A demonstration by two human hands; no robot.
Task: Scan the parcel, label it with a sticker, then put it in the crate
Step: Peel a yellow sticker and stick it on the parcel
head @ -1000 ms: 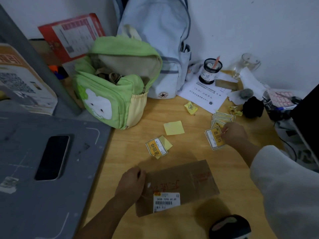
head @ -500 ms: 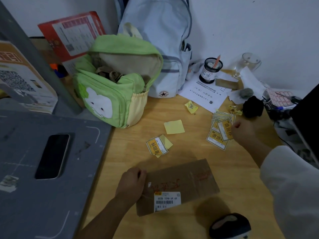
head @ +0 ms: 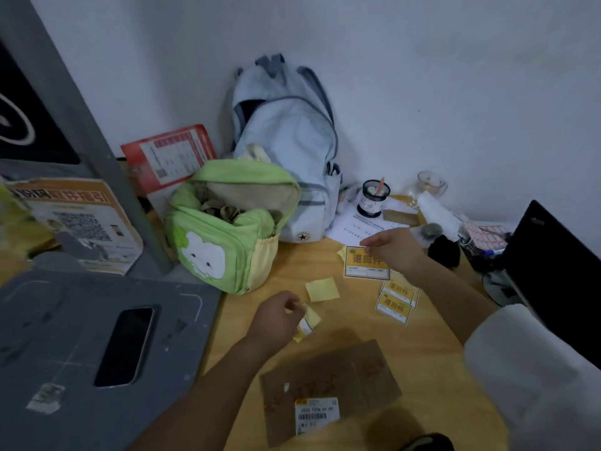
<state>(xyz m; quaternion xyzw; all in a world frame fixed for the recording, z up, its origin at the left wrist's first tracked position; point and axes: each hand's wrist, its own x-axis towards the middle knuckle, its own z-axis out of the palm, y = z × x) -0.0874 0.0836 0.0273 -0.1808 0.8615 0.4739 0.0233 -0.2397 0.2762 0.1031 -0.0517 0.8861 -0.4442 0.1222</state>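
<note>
The parcel, a flat brown cardboard envelope with a white barcode label, lies on the wooden desk near me with no hand on it. My right hand holds a yellow-and-white sticker by its top edge, lifted above the desk. More stickers lie stacked just below it. My left hand pinches a small yellow paper with a sticker piece, above the parcel's far edge.
A green backpack and a pale blue one stand at the back. A yellow note lies mid-desk. A phone rests on the grey platform at left. A jar, papers, dark items and a black screen crowd the right.
My right hand lifted one sticker off the stack and raised it. My left hand left the parcel and picked up the small yellow paper beyond it. The view tilted upward.
</note>
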